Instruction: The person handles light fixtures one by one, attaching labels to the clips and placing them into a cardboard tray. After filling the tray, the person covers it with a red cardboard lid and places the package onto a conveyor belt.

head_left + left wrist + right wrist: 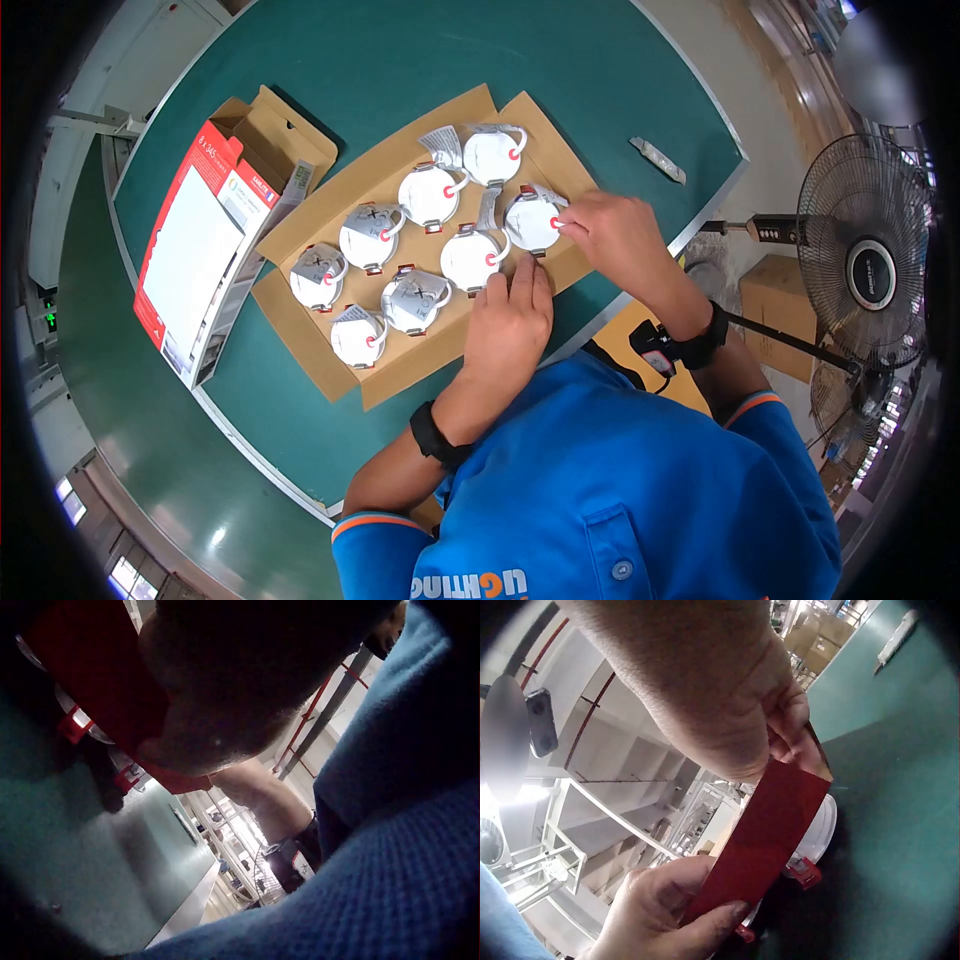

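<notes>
An open cardboard box [325, 355] holds several round white lights with looped white cables and red parts. My right hand [615, 235] pinches the red-ended cable of the rightmost light [530, 220]. My left hand [510, 325] grips the box's near wall beside another light [468, 262], fingers over the edge. In the right wrist view, the left hand [664, 911] has its thumb on the red outer panel [761, 840], with fingers behind it; the right hand's [727, 697] curled fingers are partly hidden at its upper end. The left wrist view shows the left hand [225, 697] darkly against red card [97, 682].
A red and white carton [190, 250] stands open at the left of the green table [390, 50]. A small white tube-like item [658, 161] lies on the right side. Beyond the table edge are a black fan [870, 275] and a brown carton [775, 310].
</notes>
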The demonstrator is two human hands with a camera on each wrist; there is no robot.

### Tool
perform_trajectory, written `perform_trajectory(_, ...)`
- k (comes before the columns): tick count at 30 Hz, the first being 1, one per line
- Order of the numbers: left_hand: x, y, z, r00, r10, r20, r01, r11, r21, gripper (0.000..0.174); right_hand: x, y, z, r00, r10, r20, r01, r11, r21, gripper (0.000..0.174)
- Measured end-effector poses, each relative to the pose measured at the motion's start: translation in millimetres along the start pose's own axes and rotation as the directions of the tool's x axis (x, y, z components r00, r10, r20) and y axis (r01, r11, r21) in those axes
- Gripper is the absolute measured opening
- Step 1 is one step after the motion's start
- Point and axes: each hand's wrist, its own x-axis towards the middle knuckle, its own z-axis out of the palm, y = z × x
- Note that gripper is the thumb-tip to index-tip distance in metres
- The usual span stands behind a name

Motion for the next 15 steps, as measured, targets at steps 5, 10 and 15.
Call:
perform_trajectory(5,1.1,-2.2,2.8,1.000,-0.005,-0.001,0.005,1.000,-0.001,0.034,0.4,0.3,-0.2,1.000,0.012,0.005,-0.012,1.000,0.018,0.011)
perform_trajectory(10,-0.5,-4.0,3.1,1.000,0.001,0.014,-0.001,1.000,-0.023,0.032,-0.3,2.2,0.8,1.000,-0.009,-0.026,0.010,0.998,0.064,0.010)
perform_trajectory(15,0.3,-1.9,2.6,1.000,-0.013,-0.017,0.013,1.000,0.010,0.031,-0.1,1.8,1.2,1.000,-0.008,-0.028,0.010,0.998,0.061,0.014)
